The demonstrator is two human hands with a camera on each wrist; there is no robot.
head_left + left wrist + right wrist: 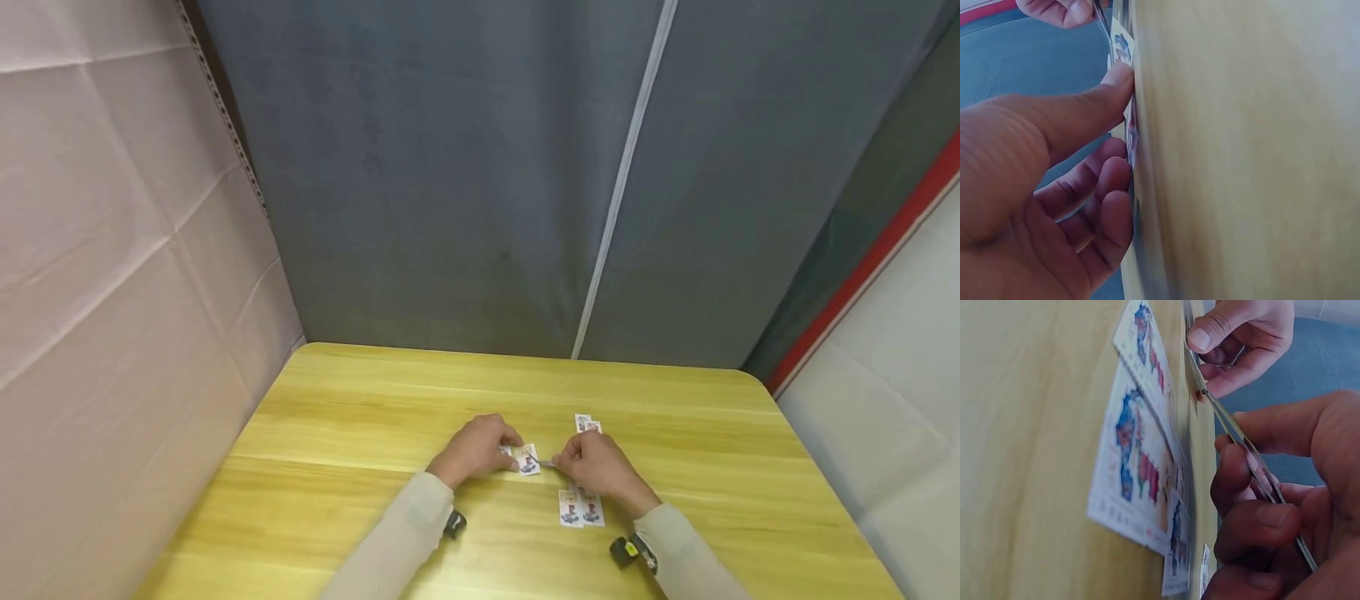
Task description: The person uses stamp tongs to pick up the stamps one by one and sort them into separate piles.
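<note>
Head view: on the yellow wooden table the left hand presses curled fingers onto a small printed card near the middle, while the right hand, at three o'clock of it, grips thin metal tweezers whose tip meets the card's edge. More cards lie at six o'clock of the right hand, and another pair at twelve. Left wrist view: the thumb and fingertips pin the card against the tabletop. Right wrist view: the right hand's fingers pinch the tweezers, pointing at twelve o'clock toward the left hand; printed cards lie at nine o'clock.
</note>
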